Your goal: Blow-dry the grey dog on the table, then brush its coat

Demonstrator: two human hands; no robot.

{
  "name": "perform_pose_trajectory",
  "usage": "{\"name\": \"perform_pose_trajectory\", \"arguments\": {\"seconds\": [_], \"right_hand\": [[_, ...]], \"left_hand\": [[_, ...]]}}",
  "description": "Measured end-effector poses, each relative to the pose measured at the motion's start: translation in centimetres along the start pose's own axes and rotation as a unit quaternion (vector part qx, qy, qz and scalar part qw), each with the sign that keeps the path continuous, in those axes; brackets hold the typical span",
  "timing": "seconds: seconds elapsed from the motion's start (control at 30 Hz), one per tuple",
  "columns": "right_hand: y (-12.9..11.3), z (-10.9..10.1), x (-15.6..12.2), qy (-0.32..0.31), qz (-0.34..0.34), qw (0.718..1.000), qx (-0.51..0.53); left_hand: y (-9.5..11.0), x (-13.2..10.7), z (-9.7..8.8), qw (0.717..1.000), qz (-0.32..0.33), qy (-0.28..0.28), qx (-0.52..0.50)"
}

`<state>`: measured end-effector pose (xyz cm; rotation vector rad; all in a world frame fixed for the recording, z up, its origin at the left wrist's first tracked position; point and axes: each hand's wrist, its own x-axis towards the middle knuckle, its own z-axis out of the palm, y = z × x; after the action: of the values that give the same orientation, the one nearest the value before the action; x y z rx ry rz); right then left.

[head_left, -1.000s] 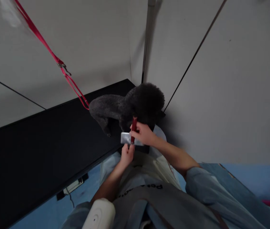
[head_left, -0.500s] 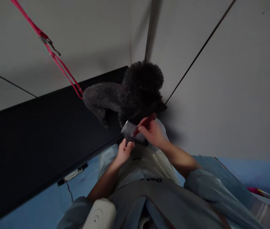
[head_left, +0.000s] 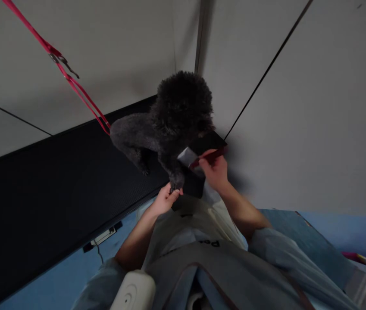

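A dark grey, curly-headed dog point(head_left: 183, 103) with a close-clipped body is on the black tabletop, at the corner end. My left hand point(head_left: 164, 200) is closed around one of its front paws point(head_left: 176, 181) by the table's near edge, thumb on top. In my right hand point(head_left: 216, 173) is a slicker brush, gripped by its dark red handle point(head_left: 214, 154). The brush's flat silvery head point(head_left: 188, 156) lies just right of the dog's foreleg, and I cannot tell whether it touches the fur. A pink-red loop leash point(head_left: 87, 101) runs down to the dog's rear.
The black ribbed table point(head_left: 56, 189) stretches left along pale wall panels point(head_left: 299, 107) that meet behind the dog. A white device point(head_left: 134, 290) sits at my chest. Under the table edge hangs a small box point(head_left: 103, 237) with a cable, above the blue floor.
The slicker brush has lifted from near the paw, up and to the right, and its head has turned. The dog's head has shifted left. My left hand still has the paw.
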<state>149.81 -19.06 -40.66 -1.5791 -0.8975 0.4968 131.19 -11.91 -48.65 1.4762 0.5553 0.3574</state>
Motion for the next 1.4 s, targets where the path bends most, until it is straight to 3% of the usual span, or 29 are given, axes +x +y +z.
{"name": "perform_pose_trajectory", "arguments": {"seconds": [0.07,0.1,0.23,0.27,0.33,0.37,0.4,0.5,0.53,0.63,0.67,0.77,0.9,1.0,1.07,1.17,1.2,1.3,1.33,1.4], "right_hand": [[-0.1,0.1,0.0,-0.131,-0.001,0.991,0.007],[-0.2,0.1,0.0,-0.155,0.004,0.988,0.006],[-0.7,-0.1,0.3,0.018,-0.012,0.999,-0.032],[-0.9,-0.1,0.3,-0.01,-0.027,0.999,-0.039],[-1.2,0.0,0.3,-0.142,-0.047,0.988,-0.037],[-1.3,0.1,0.3,-0.179,-0.046,0.982,-0.031],[-1.3,0.2,0.4,-0.166,-0.04,0.985,-0.027],[-1.0,0.5,0.7,-0.017,-0.024,0.999,-0.027],[-0.9,0.7,0.7,-0.033,-0.026,0.999,-0.023],[-0.5,1.6,0.3,-0.179,-0.024,0.984,-0.002],[-0.4,1.9,0.1,-0.181,-0.02,0.983,-0.001],[0.0,3.0,-0.1,-0.074,-0.045,0.996,-0.012],[0.4,4.0,0.6,-0.131,-0.076,0.988,0.014],[0.4,4.3,1.3,-0.038,-0.07,0.997,0.021],[0.1,4.4,1.4,-0.018,-0.098,0.995,0.01],[-0.1,4.7,1.1,-0.123,-0.114,0.985,0.031],[-0.1,4.8,1.1,-0.121,-0.115,0.985,0.038],[0.0,5.1,1.4,-0.016,-0.141,0.989,0.041],[0.1,5.3,1.4,-0.023,-0.146,0.988,0.044],[0.2,5.6,1.5,-0.117,-0.126,0.983,0.066]], "left_hand": [[0.6,0.2,-0.3,1.0,0.006,-0.01,0.021],[0.9,0.4,-0.4,0.999,0.008,-0.017,0.028],[1.9,0.6,-1.0,0.996,0.005,-0.075,0.038],[2.0,0.5,-1.2,0.995,-0.001,-0.094,0.042],[2.0,0.4,-1.5,0.991,-0.015,-0.126,0.045],[1.9,0.4,-1.7,0.989,-0.018,-0.143,0.036],[1.7,0.3,-1.7,0.987,-0.019,-0.158,0.021],[1.0,-0.1,-1.8,0.979,-0.015,-0.198,-0.05],[0.7,-0.3,-1.7,0.975,-0.015,-0.209,-0.078],[-0.1,-1.1,-1.7,0.949,-0.048,-0.233,-0.208],[-0.4,-1.4,-1.8,0.933,-0.068,-0.233,-0.266],[-1.5,-2.6,-2.1,0.875,-0.12,-0.22,-0.414],[-3.1,-4.5,-2.1,0.819,-0.133,-0.177,-0.529],[-4.1,-5.7,-1.7,0.788,-0.114,-0.123,-0.593],[-4.4,-6.3,-1.3,0.776,-0.112,-0.102,-0.613],[-4.3,-6.6,-0.8,0.775,-0.123,-0.041,-0.619],[-4.2,-6.7,-0.6,0.774,-0.125,-0.017,-0.621],[-4.1,-6.8,-0.2,0.763,-0.128,0.013,-0.634],[-4.0,-6.8,-0.1,0.757,-0.127,0.013,-0.64],[-4.0,-6.9,0.0,0.746,-0.121,0.015,-0.655]]}}
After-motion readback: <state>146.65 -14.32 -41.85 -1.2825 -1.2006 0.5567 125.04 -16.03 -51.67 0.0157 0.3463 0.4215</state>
